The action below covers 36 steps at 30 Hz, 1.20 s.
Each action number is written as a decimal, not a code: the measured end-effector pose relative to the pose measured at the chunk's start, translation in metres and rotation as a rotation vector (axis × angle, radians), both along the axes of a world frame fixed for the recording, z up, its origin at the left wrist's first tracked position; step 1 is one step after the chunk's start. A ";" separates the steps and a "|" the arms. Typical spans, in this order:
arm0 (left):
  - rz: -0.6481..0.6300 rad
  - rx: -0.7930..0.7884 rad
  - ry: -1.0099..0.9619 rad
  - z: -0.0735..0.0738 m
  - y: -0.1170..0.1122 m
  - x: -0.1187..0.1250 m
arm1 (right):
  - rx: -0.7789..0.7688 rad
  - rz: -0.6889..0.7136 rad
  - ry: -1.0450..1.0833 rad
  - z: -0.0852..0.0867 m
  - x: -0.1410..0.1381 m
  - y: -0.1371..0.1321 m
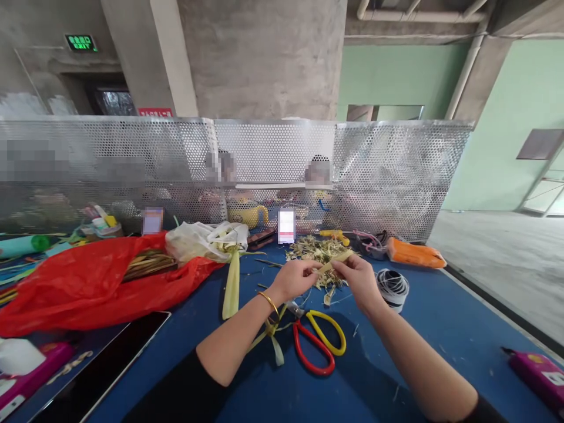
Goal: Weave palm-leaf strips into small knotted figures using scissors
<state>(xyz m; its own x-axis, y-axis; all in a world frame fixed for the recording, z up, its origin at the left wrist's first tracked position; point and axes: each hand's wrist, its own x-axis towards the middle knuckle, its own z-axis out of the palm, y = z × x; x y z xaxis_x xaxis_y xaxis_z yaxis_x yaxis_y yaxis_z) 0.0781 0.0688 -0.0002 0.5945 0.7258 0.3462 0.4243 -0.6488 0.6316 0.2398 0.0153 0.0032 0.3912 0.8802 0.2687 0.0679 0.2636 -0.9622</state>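
My left hand [296,277] and my right hand [358,276] meet above the blue table [440,329], both pinched on a pale yellow-green leaf strip [335,262] held between them. A gold bangle circles my left wrist. Under my hands lie scissors [318,339], one handle red, one yellow. A pile of leaf trimmings [319,251] sits just behind my hands. More long leaf strips [231,285] lie to the left.
A red plastic bag [79,282] with leaves and a white bag [202,239] lie at left. A spool of white cord [393,288], an orange tool [413,254], a tablet [106,364] and a pink item [535,370] are around. Perforated metal screen [396,170] behind; people sit beyond it.
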 end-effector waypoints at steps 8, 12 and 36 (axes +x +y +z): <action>0.340 0.038 0.083 -0.003 0.014 -0.019 | 0.124 -0.182 0.068 0.008 0.015 -0.005; 0.396 0.033 -0.040 0.008 0.005 -0.023 | 0.117 -0.121 0.066 0.017 0.013 -0.015; 0.154 -0.834 -0.675 -0.004 -0.096 -0.029 | -0.212 0.441 0.292 -0.002 -0.039 -0.069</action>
<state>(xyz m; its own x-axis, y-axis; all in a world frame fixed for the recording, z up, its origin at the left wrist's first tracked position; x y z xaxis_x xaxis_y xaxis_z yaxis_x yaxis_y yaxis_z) 0.0495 -0.0275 -0.0038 0.3488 0.9346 -0.0697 -0.1358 0.1240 0.9829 0.2009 -0.0538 0.0012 0.0056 1.0000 0.0038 -0.2817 0.0052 -0.9595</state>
